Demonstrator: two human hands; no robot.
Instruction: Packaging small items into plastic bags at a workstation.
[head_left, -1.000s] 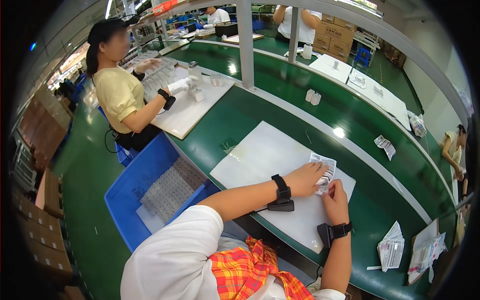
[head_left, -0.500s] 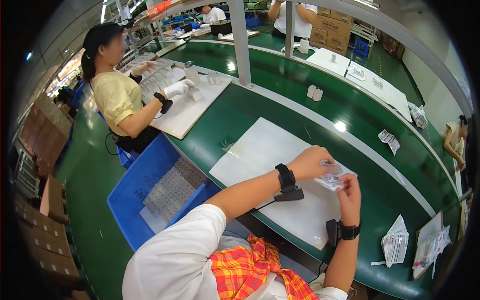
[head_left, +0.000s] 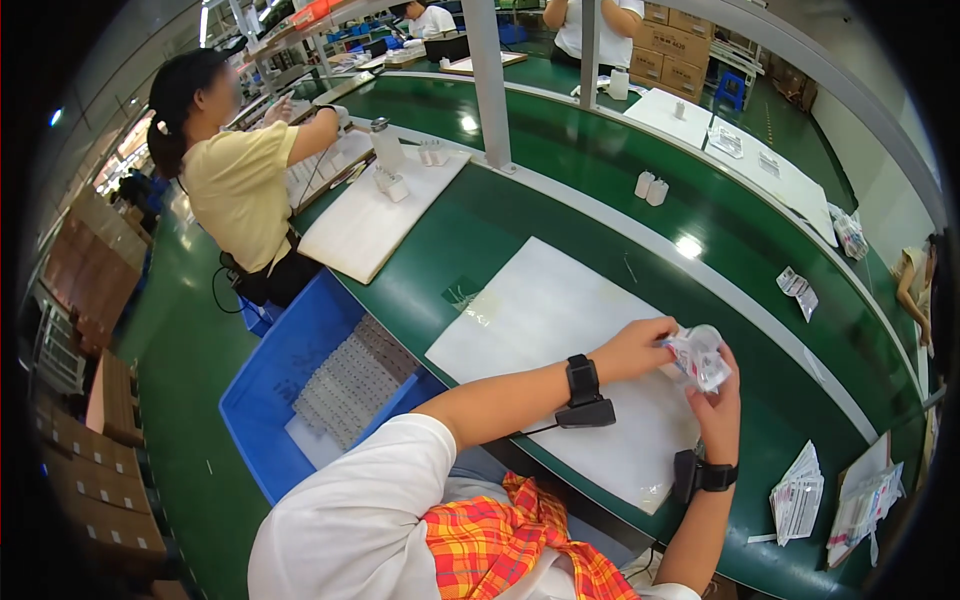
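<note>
Both hands hold one small clear plastic packet (head_left: pixel 697 356) with red and blue print, raised a little above a white mat (head_left: pixel 540 320) on the green table. My left hand (head_left: pixel 632 348) pinches its left end. My right hand (head_left: pixel 722 400) grips its right side from below. Each wrist carries a black band with a small black device.
A blue bin (head_left: pixel 290 375) with a grey tray of small parts stands left of my seat. Stacks of similar packets (head_left: pixel 800 492) lie at the table's right edge. Two small white parts (head_left: pixel 650 186) sit on the green belt. A person in a yellow shirt (head_left: pixel 240 190) works at the neighbouring white mat.
Both hands have lifted the packet off the white mat and shifted it rightward. The neighbouring person's arm has reached forward over their mat.
</note>
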